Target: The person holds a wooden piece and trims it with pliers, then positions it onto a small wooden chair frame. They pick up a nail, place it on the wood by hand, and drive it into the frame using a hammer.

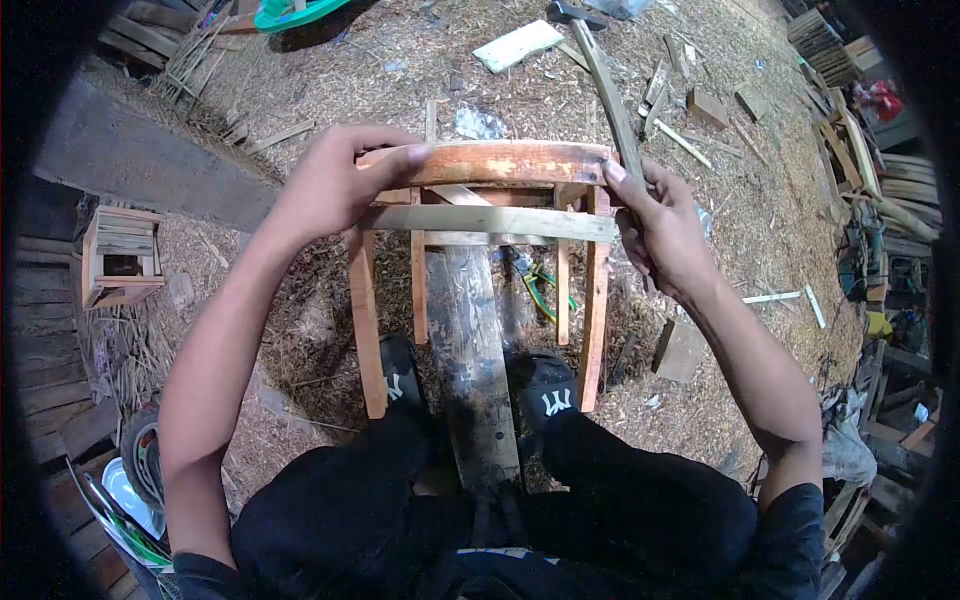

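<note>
A small wooden stool frame (480,163) with a curved reddish-brown top rail and several legs stands between my hands, over a worn plank (468,350). My left hand (335,180) is closed around the rail's left end, its thumb along the top. A pale slat (490,220) runs across the frame just below that rail. My right hand (665,225) is at the right end, thumb pressed to the rail. Between its thumb and fingers passes the wooden handle of a hammer (607,90), head pointing away from me. Its curled fingers are partly hidden.
Pliers (540,290) with green and yellow handles lie beside the plank, near my slippers (548,390). Wood shavings and offcuts (708,108) cover the ground. A wood block (679,350) is at right, a small wooden box frame (121,257) at left, a green basin (300,14) at the back.
</note>
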